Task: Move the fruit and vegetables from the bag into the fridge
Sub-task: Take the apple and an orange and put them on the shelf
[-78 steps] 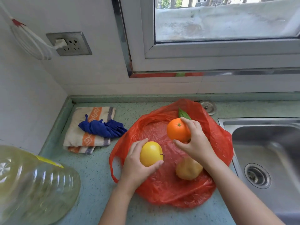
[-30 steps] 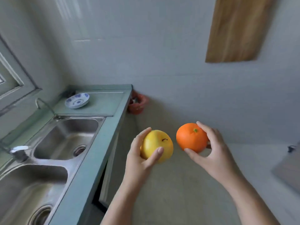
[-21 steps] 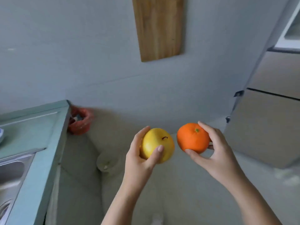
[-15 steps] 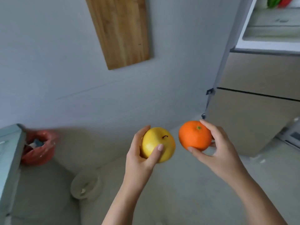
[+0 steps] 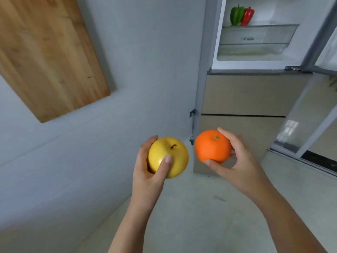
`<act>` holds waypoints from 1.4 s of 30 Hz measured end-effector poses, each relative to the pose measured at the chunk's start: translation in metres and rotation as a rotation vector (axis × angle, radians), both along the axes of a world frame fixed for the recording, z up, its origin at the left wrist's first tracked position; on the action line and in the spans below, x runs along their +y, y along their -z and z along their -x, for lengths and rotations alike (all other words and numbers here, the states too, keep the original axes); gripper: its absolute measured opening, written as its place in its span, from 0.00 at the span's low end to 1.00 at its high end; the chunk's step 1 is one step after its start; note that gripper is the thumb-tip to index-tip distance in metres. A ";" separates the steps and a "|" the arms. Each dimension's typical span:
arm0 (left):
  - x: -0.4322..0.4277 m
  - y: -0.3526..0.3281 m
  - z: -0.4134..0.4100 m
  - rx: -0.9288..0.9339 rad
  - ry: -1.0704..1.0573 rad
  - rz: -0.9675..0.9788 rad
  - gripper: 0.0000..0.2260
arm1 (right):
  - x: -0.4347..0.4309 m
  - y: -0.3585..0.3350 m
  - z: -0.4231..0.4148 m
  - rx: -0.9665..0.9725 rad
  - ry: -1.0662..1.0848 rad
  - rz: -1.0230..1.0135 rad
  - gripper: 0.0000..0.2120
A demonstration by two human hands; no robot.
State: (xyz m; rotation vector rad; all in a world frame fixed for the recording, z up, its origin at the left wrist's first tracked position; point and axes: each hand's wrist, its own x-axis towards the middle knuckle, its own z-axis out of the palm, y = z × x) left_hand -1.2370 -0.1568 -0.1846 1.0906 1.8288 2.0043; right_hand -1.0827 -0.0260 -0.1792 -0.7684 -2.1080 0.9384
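My left hand (image 5: 145, 177) grips a yellow apple (image 5: 172, 154) with a short brown stem, thumb across its front. My right hand (image 5: 240, 163) holds an orange (image 5: 211, 146) between thumb and fingers, its green stem end up. Both fruits are side by side at chest height over the floor. Ahead at the upper right stands the fridge (image 5: 242, 94), its upper compartment open. On the glass shelf (image 5: 259, 26) inside stand a green pepper (image 5: 236, 15) and a red pepper (image 5: 247, 15). The bag is out of view.
A wooden board (image 5: 45, 57) hangs on the grey wall at the left. The open fridge door (image 5: 310, 110) slants down the right side. Below the open compartment are two closed beige drawer fronts. Grey floor lies between me and the fridge.
The view has swung right from the counter and sink to the fridge, which now shows its open compartment and the peppers. Both hands keep the same hold on apple and orange.
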 end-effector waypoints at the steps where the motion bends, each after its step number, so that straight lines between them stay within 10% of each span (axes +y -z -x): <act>1: 0.016 0.000 0.002 -0.001 0.024 -0.005 0.21 | 0.013 0.000 -0.002 0.000 0.030 0.001 0.36; 42: 0.700 -0.118 0.048 0.110 0.533 -0.278 0.23 | 0.625 -0.133 0.008 0.040 0.382 -0.341 0.35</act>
